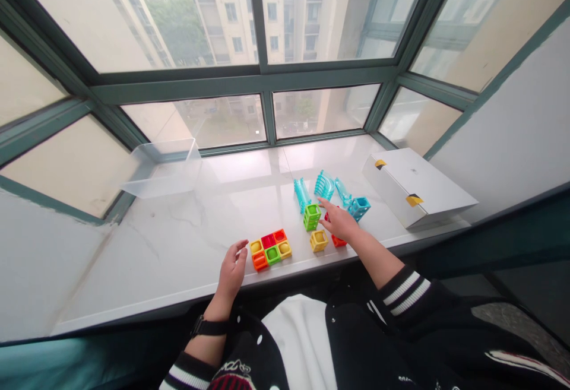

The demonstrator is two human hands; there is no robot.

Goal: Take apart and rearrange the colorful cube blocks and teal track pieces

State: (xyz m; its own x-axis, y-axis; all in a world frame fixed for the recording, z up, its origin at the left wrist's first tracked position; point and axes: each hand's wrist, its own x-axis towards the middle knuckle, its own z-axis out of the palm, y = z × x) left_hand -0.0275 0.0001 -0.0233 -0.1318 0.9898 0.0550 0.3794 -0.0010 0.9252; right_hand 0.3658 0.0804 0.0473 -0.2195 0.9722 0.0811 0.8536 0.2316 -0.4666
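Note:
My left hand (232, 266) rests near the front of the sill, fingers apart and holding nothing. Just right of it lies a joined two-row set of toy blocks (272, 250) in red, yellow, orange and green. My right hand (341, 224) reaches in with fingers stretched out and apart beside a taller green block piece (312, 217). A red block (328, 216) shows between its fingers, partly hidden; whether they touch it I cannot tell. A single yellow block (319, 241) sits in front of the green piece. Another red block (339, 241) is partly covered by my right wrist.
Several translucent blue toy pieces lie behind the blocks, among them a ribbed track (301, 195), a curved piece (324, 184) and a square blue block (358, 207). A clear plastic bin (162, 185) stands back left, a white box (421, 185) at right. Windows (231, 84) enclose the marble sill (178, 247).

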